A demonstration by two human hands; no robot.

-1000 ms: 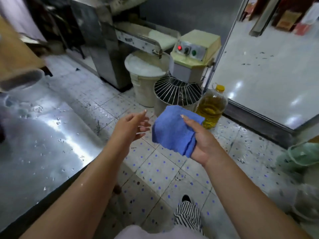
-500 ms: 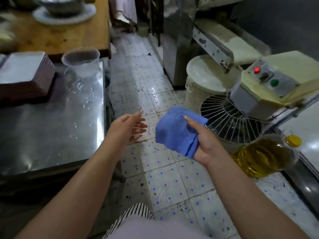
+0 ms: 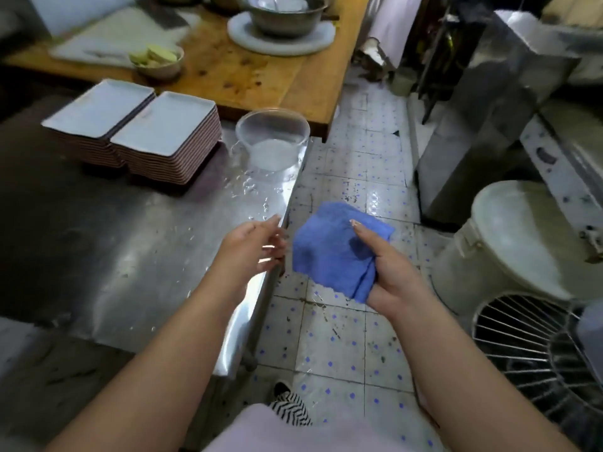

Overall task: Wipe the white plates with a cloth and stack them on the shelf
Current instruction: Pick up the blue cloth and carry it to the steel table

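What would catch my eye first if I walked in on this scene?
Probably the bright blue cloth, gripped in the right hand over the tiled floor, with the left hand open beside it. Next, two stacks of white rectangular plates on the wet steel table, beside a clear plastic tub.

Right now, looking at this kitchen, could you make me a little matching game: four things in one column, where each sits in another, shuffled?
Things:
1. blue cloth
2. clear plastic tub
3. metal bowl
4. stacked white plates

Places:
A. on the round white board on the wooden table
B. held in the right hand
C. in two stacks at the far side of the steel counter
D. at the steel counter's far corner, among water drops

Pairs: 1-B, 2-D, 3-A, 4-C
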